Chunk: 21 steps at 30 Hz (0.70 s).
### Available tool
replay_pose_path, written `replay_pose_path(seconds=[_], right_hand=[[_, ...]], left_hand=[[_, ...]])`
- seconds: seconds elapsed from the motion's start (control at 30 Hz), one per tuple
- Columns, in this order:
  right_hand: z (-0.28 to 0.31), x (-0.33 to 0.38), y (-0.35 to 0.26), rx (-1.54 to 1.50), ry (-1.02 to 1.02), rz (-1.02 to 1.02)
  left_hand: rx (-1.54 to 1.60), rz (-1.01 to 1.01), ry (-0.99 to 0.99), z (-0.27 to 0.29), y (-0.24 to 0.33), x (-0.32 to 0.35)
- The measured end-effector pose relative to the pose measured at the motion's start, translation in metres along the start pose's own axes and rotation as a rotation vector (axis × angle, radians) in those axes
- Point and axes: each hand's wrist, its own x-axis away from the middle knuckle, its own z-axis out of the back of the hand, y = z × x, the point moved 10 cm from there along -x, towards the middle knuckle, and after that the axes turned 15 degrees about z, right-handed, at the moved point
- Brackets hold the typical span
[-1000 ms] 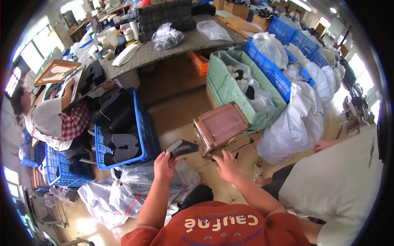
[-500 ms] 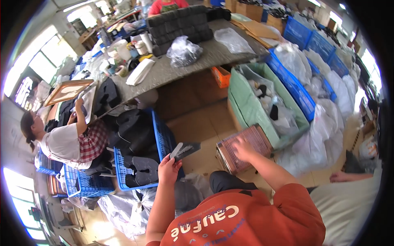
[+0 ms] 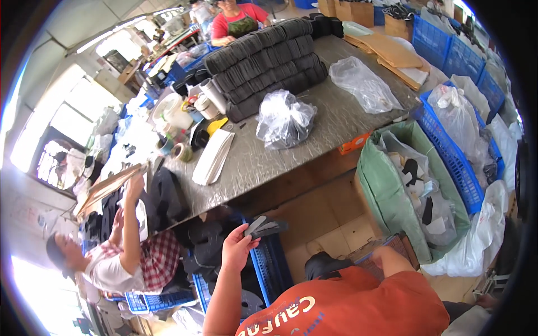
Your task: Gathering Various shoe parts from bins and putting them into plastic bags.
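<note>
Raised in front of my body, my left hand (image 3: 237,245) pinches a small bundle of dark grey flat pieces (image 3: 270,229) with a lighter grey strip along its near end. Their exact kind does not show. Lower and to the right, my right hand (image 3: 386,256) is down at a brown slatted seat or box top (image 3: 404,250). Its fingers are mostly hidden, so whether they hold anything does not show. Just left of the bundle, black shaped pieces (image 3: 210,246) fill a blue plastic basket (image 3: 268,267).
A grey-topped worktable (image 3: 241,173) carries tall stacks of dark pieces (image 3: 263,61), a clear plastic bag (image 3: 286,120) and white sheets (image 3: 213,157). A green-lined bin (image 3: 381,190) stands right. One co-worker (image 3: 134,252) works at left, another (image 3: 238,22) behind the table.
The view has tilted up and shifted, so the table shows larger and the slatted top lies lower. My left hand still holds the grey pieces. My right hand has moved closer to my body.
</note>
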Motion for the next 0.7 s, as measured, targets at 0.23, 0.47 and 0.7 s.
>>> replay_pose_path(seconds=[0.23,0.47,0.7], right_hand=[[0.207,0.025,-0.259,-1.221,0.332,0.651],[0.375,0.091,-0.255,-1.682,1.212,0.94],[0.467,0.138,-0.275,0.063,1.739,0.372]], left_hand=[[-0.149,0.022,-0.3,-0.141,0.055,-0.103],[-0.248,-0.072,-0.475,-0.281,0.107,-0.189],[-0.764,-0.251,-0.38,-0.33,0.076,-0.314]])
